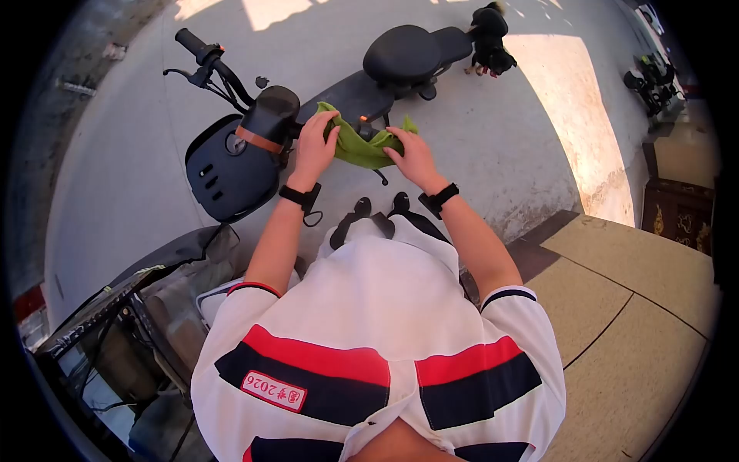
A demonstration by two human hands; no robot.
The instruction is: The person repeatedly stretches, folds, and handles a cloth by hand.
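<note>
The green cloth (362,149) was being held out beside the scooter (342,96), its ends pinched in the fingers of left hand (313,148) and right hand (416,159). Moving it further probably required both grips firm.

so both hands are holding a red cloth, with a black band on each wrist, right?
Not quite: the head view shows that the cloth is green, not red. The left hand and right hand do both hold it, and each wrist has a black band.
</note>
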